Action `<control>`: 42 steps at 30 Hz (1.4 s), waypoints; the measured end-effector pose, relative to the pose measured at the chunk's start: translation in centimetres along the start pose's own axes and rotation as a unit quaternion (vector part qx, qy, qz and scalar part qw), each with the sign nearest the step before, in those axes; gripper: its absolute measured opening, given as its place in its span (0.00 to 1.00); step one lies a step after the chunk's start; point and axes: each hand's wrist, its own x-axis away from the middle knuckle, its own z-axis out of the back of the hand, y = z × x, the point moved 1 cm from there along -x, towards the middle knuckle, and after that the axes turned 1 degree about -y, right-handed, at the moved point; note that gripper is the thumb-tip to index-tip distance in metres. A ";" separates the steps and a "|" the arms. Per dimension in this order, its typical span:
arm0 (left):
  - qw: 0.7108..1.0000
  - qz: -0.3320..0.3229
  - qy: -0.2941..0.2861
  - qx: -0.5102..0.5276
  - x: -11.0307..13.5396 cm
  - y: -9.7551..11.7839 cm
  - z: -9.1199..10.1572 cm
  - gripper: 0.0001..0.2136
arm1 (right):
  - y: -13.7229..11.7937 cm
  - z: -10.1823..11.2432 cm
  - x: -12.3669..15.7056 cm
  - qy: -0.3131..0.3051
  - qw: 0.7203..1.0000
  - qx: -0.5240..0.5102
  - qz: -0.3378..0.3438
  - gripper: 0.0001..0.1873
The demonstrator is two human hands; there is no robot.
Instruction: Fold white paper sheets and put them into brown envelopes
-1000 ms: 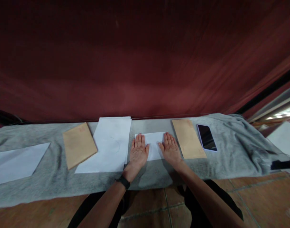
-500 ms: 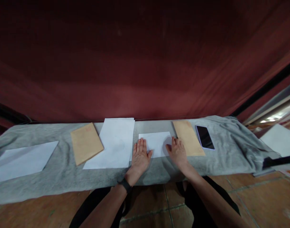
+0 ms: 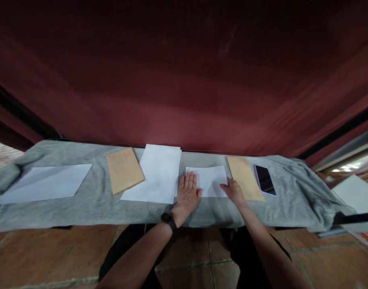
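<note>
A small white sheet of paper (image 3: 210, 181), seemingly folded, lies flat before me. My left hand (image 3: 188, 192) rests palm down on its left end, fingers stretched out. At the paper's right edge is my right hand (image 3: 234, 192), its thumb pointing left over the sheet and apart from the fingers. Those fingers look bent and partly hidden, beside a tan envelope (image 3: 247, 178). Left of my left hand, larger white sheets (image 3: 159, 174) lie in a stack, partly under a tan envelope (image 3: 125, 168).
A grey cloth (image 3: 93, 212) covers the narrow bench against a dark red curtain (image 3: 171, 100). A phone (image 3: 265, 180) lies at the right beside the tan envelope. Another white sheet (image 3: 48, 182) is at far left. A black bar (image 3: 356, 217) juts in from the right.
My view has shifted, so things on the bench appear further right. The right hand's fingers have drawn in at the paper's right edge. My left hand stays flat on the paper.
</note>
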 end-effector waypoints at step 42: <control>0.948 -0.265 -0.098 0.144 1.0 1.1 2.3 0.22 | 1.6 -0.5 11.1 -0.003 0.877 0.108 0.468 0.21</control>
